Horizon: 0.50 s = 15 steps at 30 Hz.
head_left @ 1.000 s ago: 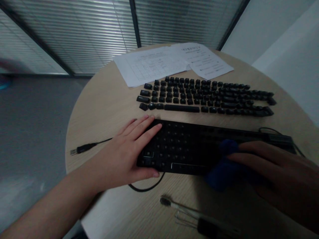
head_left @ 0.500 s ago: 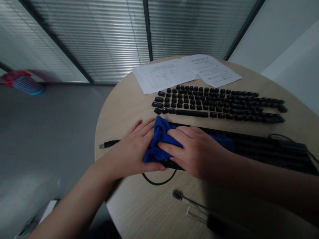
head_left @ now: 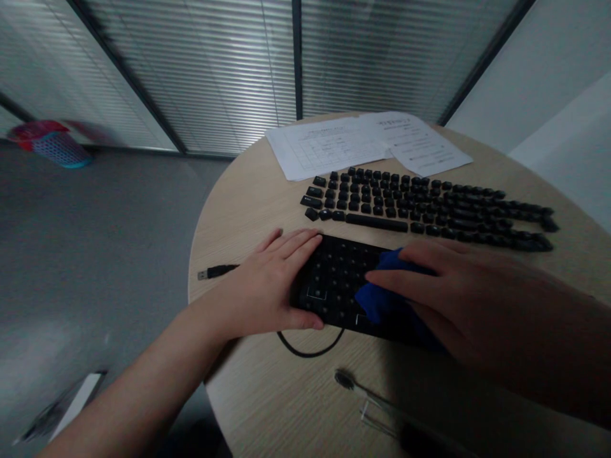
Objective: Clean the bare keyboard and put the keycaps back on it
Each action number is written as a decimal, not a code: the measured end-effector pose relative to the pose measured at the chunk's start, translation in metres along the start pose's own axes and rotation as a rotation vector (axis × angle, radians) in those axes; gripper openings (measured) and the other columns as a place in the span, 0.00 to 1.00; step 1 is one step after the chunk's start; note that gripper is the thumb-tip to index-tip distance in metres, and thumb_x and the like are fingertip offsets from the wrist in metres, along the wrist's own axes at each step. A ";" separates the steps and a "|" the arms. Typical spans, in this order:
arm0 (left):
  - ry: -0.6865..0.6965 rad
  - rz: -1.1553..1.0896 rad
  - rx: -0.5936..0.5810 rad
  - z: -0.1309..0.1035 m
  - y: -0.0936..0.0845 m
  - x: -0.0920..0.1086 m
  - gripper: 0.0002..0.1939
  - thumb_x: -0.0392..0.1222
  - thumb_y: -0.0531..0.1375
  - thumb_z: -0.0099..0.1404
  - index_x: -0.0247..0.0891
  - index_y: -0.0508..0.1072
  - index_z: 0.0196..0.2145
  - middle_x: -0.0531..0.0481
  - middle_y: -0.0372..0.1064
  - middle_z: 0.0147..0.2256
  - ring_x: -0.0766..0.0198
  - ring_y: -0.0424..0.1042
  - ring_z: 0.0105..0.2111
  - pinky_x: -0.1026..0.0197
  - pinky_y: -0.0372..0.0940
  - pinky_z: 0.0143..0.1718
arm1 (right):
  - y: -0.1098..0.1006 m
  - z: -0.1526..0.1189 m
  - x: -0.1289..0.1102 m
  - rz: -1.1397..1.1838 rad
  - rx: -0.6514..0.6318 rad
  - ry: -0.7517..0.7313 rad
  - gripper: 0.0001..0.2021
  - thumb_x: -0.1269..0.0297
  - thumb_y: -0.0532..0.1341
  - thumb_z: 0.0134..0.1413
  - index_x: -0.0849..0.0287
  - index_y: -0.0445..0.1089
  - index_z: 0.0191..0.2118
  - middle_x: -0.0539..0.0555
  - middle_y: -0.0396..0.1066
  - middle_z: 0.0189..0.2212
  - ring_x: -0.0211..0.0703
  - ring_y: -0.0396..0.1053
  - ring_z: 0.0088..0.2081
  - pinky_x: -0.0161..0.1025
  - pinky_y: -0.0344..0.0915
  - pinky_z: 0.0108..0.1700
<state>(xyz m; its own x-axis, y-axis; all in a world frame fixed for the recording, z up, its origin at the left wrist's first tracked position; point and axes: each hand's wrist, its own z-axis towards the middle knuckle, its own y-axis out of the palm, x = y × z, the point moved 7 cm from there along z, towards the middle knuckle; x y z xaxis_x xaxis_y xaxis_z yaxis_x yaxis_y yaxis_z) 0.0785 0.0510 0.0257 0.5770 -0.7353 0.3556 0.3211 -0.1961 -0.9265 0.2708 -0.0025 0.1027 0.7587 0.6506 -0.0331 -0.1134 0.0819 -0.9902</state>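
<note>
The keyboard [head_left: 334,273] sits under our hands: the left hand [head_left: 272,277], fingers spread, braces its left end, while the right hand [head_left: 439,283] bunches a blue cloth [head_left: 377,299] against its keyless face. Steady left pressure should stop it sliding; light strokes seem safest. On the table [head_left: 233,222], we'd best avoid knocking the loose keys [head_left: 403,214] beyond and the brush [head_left: 344,380] nearer us.

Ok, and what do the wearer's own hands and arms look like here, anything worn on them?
The left hand and right hand are gloveless, and both visible forearms are bare, with no sleeve or watch showing. The right is in shadow, so finer details are unclear.
</note>
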 end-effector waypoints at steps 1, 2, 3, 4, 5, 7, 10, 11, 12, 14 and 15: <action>0.003 -0.006 0.003 0.000 0.000 0.000 0.62 0.75 0.66 0.55 0.36 0.49 0.73 0.27 0.53 0.71 0.37 0.57 0.70 0.28 0.45 0.70 | 0.005 0.012 -0.008 0.017 -0.032 -0.010 0.20 0.70 0.57 0.60 0.50 0.76 0.55 0.58 0.76 0.43 0.48 0.72 0.37 0.44 0.69 0.39; 0.003 -0.010 0.001 0.000 0.000 0.000 0.62 0.75 0.66 0.55 0.37 0.49 0.73 0.27 0.53 0.71 0.37 0.56 0.70 0.28 0.45 0.70 | 0.010 0.024 -0.014 0.039 -0.045 -0.011 0.19 0.69 0.57 0.61 0.52 0.75 0.56 0.58 0.76 0.44 0.48 0.72 0.38 0.44 0.69 0.40; 0.000 -0.012 -0.003 0.000 0.000 0.000 0.62 0.75 0.66 0.55 0.37 0.49 0.73 0.27 0.53 0.71 0.37 0.56 0.70 0.28 0.45 0.70 | 0.017 0.034 -0.021 0.060 -0.072 -0.016 0.18 0.67 0.58 0.63 0.54 0.75 0.56 0.59 0.75 0.44 0.48 0.72 0.39 0.43 0.68 0.41; -0.006 -0.013 -0.011 0.000 0.001 -0.001 0.62 0.75 0.66 0.55 0.36 0.49 0.73 0.28 0.53 0.71 0.37 0.56 0.70 0.28 0.45 0.70 | 0.024 0.042 -0.026 0.078 -0.096 -0.019 0.16 0.66 0.59 0.64 0.56 0.76 0.54 0.60 0.75 0.43 0.47 0.72 0.39 0.43 0.68 0.41; -0.014 -0.011 -0.016 -0.001 0.001 -0.001 0.62 0.74 0.66 0.54 0.36 0.49 0.73 0.28 0.53 0.71 0.37 0.55 0.70 0.28 0.44 0.71 | 0.032 0.048 -0.029 0.091 -0.123 -0.016 0.14 0.65 0.59 0.65 0.57 0.77 0.52 0.60 0.75 0.43 0.47 0.71 0.39 0.42 0.67 0.40; -0.027 -0.006 -0.024 -0.001 0.002 -0.002 0.63 0.74 0.67 0.54 0.34 0.50 0.73 0.27 0.53 0.71 0.37 0.55 0.70 0.29 0.44 0.71 | 0.043 0.052 -0.030 0.109 -0.173 0.004 0.11 0.63 0.60 0.65 0.58 0.78 0.47 0.60 0.74 0.42 0.46 0.71 0.37 0.42 0.66 0.37; -0.027 -0.004 -0.029 0.000 0.002 -0.001 0.63 0.74 0.67 0.54 0.34 0.50 0.73 0.28 0.53 0.71 0.37 0.55 0.70 0.30 0.43 0.71 | 0.046 0.047 -0.027 0.130 -0.211 0.024 0.10 0.62 0.61 0.64 0.57 0.78 0.46 0.57 0.75 0.39 0.45 0.71 0.34 0.41 0.63 0.34; -0.026 -0.007 -0.031 0.000 0.002 -0.001 0.62 0.74 0.66 0.54 0.35 0.50 0.73 0.29 0.52 0.71 0.38 0.55 0.70 0.30 0.43 0.71 | 0.044 0.044 -0.025 0.130 -0.213 0.027 0.10 0.61 0.61 0.64 0.56 0.78 0.46 0.57 0.76 0.39 0.44 0.71 0.33 0.41 0.63 0.33; -0.026 -0.010 -0.032 0.000 0.002 0.000 0.62 0.74 0.66 0.54 0.36 0.50 0.73 0.29 0.52 0.72 0.38 0.55 0.70 0.30 0.43 0.72 | 0.041 0.041 -0.023 0.123 -0.210 0.030 0.11 0.61 0.61 0.64 0.56 0.78 0.45 0.56 0.77 0.38 0.43 0.71 0.32 0.41 0.62 0.32; -0.030 -0.017 -0.030 0.000 0.002 0.000 0.61 0.74 0.66 0.54 0.36 0.50 0.73 0.30 0.52 0.72 0.38 0.55 0.70 0.30 0.42 0.72 | 0.035 0.035 -0.017 0.100 -0.205 0.035 0.10 0.61 0.60 0.64 0.56 0.79 0.43 0.56 0.78 0.36 0.42 0.71 0.29 0.41 0.61 0.30; -0.033 -0.019 -0.028 0.000 0.002 0.000 0.61 0.74 0.66 0.54 0.36 0.50 0.73 0.30 0.53 0.72 0.38 0.56 0.70 0.30 0.42 0.72 | 0.033 0.031 -0.014 0.089 -0.207 0.036 0.10 0.61 0.60 0.63 0.55 0.79 0.41 0.55 0.78 0.35 0.42 0.70 0.28 0.41 0.61 0.30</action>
<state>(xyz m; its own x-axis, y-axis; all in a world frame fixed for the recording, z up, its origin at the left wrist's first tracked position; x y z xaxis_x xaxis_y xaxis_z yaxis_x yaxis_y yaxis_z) 0.0788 0.0503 0.0243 0.5959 -0.7092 0.3767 0.3114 -0.2282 -0.9225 0.2366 0.0150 0.0752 0.7741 0.6210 -0.1228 -0.0494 -0.1341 -0.9897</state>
